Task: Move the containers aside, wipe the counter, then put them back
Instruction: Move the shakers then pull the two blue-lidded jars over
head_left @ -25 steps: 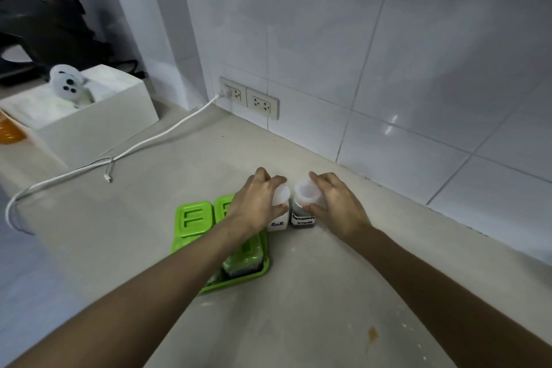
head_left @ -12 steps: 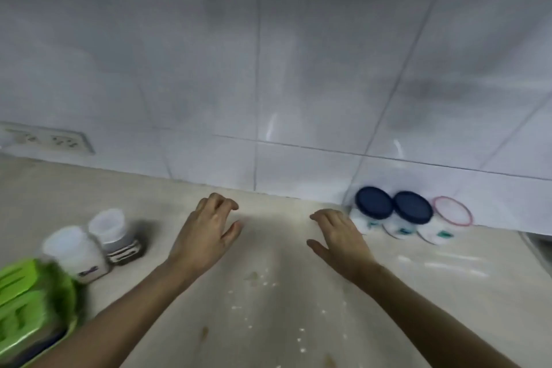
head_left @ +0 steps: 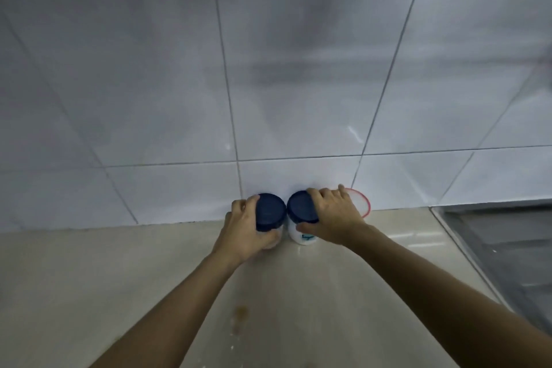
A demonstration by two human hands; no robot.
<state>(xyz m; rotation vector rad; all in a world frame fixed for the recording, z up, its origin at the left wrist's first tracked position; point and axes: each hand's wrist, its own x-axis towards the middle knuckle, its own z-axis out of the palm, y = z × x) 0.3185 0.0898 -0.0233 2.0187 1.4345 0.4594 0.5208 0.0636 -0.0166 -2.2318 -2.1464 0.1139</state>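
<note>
Both hands grasp jars: left hand (head_left: 245,233) one blue-lidded jar (head_left: 270,212), right hand (head_left: 331,218) its twin (head_left: 301,213). Lift straight, then carry toward nine o'clock, clear of the red-rimmed container (head_left: 363,203).

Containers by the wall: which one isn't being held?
The red-rimmed container, rightmost against the tiles. The left hand grips one dark-blue-lidded jar, the right hand the other; it has no blue lid.

Glossy wall tiles (head_left: 298,84); smooth matt counter (head_left: 89,278).
</note>
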